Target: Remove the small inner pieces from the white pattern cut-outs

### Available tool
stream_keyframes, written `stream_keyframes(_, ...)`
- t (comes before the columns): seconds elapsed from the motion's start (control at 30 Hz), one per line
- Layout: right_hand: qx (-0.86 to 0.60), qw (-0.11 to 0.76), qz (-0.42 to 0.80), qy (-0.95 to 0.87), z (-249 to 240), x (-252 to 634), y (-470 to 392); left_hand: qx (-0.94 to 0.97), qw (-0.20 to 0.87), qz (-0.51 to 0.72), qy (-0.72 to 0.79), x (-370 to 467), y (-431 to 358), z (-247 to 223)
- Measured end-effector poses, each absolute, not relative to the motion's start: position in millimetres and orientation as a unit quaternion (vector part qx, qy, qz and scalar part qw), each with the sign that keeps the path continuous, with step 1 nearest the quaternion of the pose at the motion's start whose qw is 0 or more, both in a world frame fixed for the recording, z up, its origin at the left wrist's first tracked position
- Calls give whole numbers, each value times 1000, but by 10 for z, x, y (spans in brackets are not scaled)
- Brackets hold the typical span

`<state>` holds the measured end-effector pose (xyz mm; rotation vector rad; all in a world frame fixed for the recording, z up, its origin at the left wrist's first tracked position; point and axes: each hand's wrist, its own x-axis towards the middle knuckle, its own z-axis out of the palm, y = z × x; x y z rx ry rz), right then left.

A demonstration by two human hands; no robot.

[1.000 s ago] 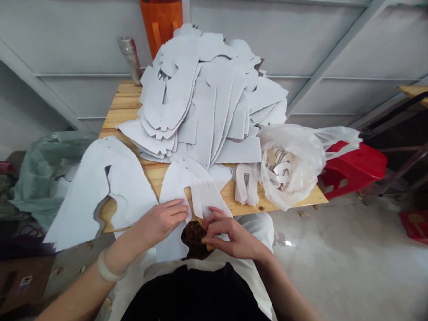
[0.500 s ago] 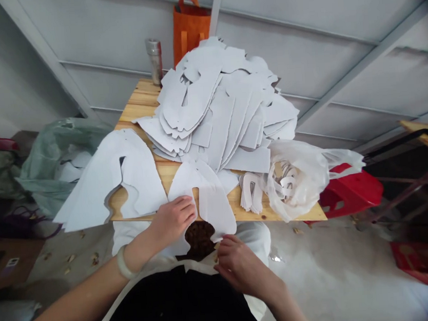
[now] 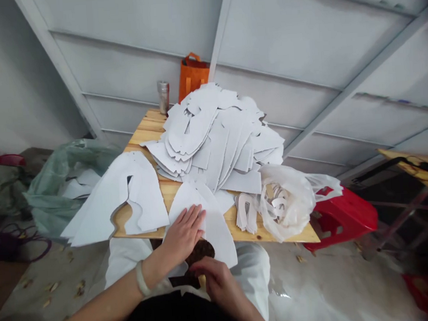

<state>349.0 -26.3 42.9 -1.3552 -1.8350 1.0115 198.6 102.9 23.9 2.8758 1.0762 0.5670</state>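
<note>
"Lying flat, is the L hand? Where's the white piece?"

"Under it, at the near edge of the table. Fingers straight, side by side, not pinching."

"And the R hand?"

"Bent fingers, just by the piece's low end (can't tell if it holds or touches anything). L hand's nearer, 'cause it's on top."

"Which way's the piece long?"

"Approx. from pile to knees."

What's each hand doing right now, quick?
Left hand: open, flat on a white cutout.
Right hand: curled; can't tell whether it holds anything.
</note>
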Motion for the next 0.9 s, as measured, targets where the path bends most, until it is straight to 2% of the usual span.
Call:
stream_keyframes(0.07, -540, 408, 312, -667, 395, 3489, -243, 921, 7, 188, 340, 1968, 1033, 229)
stream_keyframes(0.13, -556, 437, 213, -674, 394, 3523, -190, 918, 23, 208, 335, 1925, 1035, 256)
stream_keyframes(0.2, -569, 410, 105, -705, 403, 3576, -105, 903, 45, 241, 352, 1860, 1027, 282)
stream_keyframes(0.3, -589, 298, 13, -751, 382, 3634, 41, 872, 60, 280, 397, 1774, 995, 253)
stream_keyframes(0.37, -599, 227, 3, -768, 348, 3646, 118, 859, 56, 281, 425, 1766, 982, 208)
stream_keyframes(0.47, -601, 184, 12, -777, 316, 3653, 183, 843, 52, 254, 470, 1828, 1018, 197)
stream_keyframes(0.7, -603, 195, 30, -773, 328, 3689, 172, 846, 90, 212, 481, 1840, 1246, 363)
stream_keyframes(0.9, -604, 210, 26, -769, 244, 3680, 152, 821, 180, 235, 488, 1747, 1376, 416)
